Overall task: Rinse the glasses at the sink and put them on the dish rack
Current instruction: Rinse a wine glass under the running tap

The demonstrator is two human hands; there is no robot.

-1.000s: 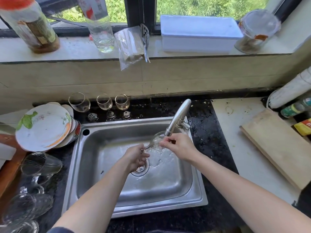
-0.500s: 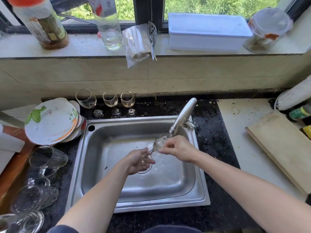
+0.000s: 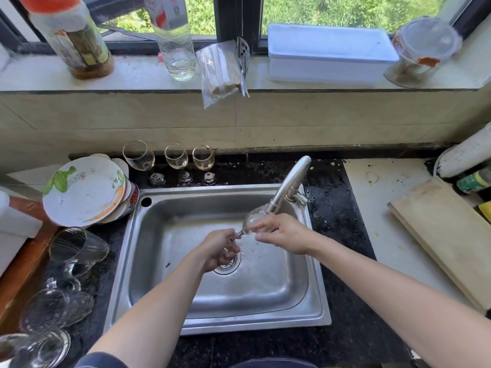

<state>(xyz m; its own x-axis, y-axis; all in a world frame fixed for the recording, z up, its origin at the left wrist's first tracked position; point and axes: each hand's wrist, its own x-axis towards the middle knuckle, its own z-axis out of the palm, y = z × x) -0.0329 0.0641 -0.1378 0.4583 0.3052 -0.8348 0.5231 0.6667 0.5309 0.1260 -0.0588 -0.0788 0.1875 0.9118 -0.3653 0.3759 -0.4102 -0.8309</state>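
Stack of painted plates [image 3: 82, 192] on dark stone counter [image 3: 334, 235], wooden cutting board [image 3: 446, 240] at right, white lidded box [image 3: 329, 54], clear bottle [image 3: 176, 49], bagged skewers [image 3: 219, 70] on windowsill

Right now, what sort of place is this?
Most likely a home kitchen: a stainless steel sink with a curved metal tap, stacked painted plates and stemmed wine glasses beside it.

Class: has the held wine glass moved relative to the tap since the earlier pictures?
No. The wine glass stays with its bowl at the faucet spout's tip; only the camera shifted.
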